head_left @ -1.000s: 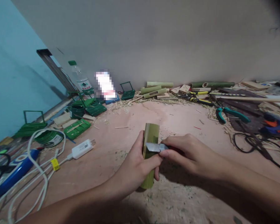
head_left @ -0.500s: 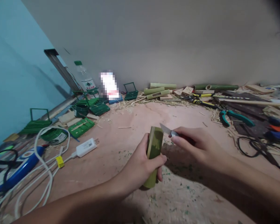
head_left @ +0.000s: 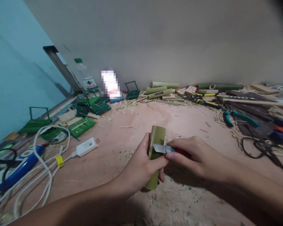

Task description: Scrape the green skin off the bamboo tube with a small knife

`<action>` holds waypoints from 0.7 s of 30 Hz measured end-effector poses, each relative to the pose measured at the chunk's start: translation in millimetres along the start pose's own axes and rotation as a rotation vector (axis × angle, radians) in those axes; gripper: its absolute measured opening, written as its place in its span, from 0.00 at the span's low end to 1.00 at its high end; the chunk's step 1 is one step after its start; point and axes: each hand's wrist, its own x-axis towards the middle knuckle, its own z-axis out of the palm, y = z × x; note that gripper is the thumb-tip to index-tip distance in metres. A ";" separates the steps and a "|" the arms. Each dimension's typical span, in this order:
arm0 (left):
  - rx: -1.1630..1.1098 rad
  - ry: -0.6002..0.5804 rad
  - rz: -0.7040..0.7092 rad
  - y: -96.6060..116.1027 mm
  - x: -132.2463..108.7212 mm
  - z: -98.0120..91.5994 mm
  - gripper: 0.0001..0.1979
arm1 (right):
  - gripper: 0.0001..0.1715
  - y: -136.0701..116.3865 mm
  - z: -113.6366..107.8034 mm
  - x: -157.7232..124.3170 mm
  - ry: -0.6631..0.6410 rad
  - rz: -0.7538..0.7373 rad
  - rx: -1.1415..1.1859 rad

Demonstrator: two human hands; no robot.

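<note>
A green bamboo piece [head_left: 158,135] is held upright, tilted slightly, above the middle of the wooden table [head_left: 103,185]. My left hand [head_left: 141,166] wraps round its lower half, thumb across the front. In my right hand [head_left: 195,157] is a knife [head_left: 160,148] with a short pale blade and a partly hidden dark red handle. The blade lies across the face of the bamboo, just above my left thumb, its tip near the split left edge. Small green shavings are scattered on the table around my hands.
On the left are a white charger [head_left: 86,147] with its cable, a blue packet [head_left: 19,169], a green paint pot [head_left: 54,135] and small green bamboo pieces. A bottle [head_left: 86,75] stands behind. Bamboo tubes [head_left: 165,89] lie at the back, teal pliers [head_left: 242,117] at the right.
My right hand has brought the knife down and left, from beside the top of the bamboo onto its face. My left hand keeps its hold in nearly the same place.
</note>
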 end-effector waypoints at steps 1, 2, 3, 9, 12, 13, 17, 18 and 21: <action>0.001 0.005 0.000 -0.3 0.2 0.1 0.21 | 0.21 0.3 0.2 0.1 -0.006 -0.003 0.000; 0.003 0.010 0.000 -0.5 0.3 0.3 0.20 | 0.21 0.6 0.4 0.1 -0.014 -0.005 0.001; 0.007 0.015 0.000 -0.6 0.2 0.6 0.20 | 0.21 1.0 0.5 -0.1 -0.021 -0.007 0.004; 0.059 0.006 0.004 2.1 -4.0 2.3 0.19 | 0.21 0.2 0.0 -0.7 -0.025 -0.015 0.024; 0.072 0.002 0.006 0.9 -4.9 1.9 0.19 | 0.21 -1.4 -1.0 -0.3 -0.022 -0.012 0.018; 0.072 0.005 0.007 -0.1 -4.9 1.8 0.19 | 0.21 -1.6 -1.2 -0.2 -0.022 -0.007 0.013; 0.075 0.015 0.007 -2.8 -4.3 2.3 0.19 | 0.21 -0.6 -1.2 0.4 -0.024 0.010 -0.009; 0.073 0.016 0.005 -2.7 -4.1 2.6 0.19 | 0.21 -0.2 -1.2 0.4 -0.023 0.014 -0.013; 0.076 0.030 0.005 -0.8 -3.8 3.2 0.19 | 0.20 0.4 -1.8 0.6 -0.023 0.022 -0.011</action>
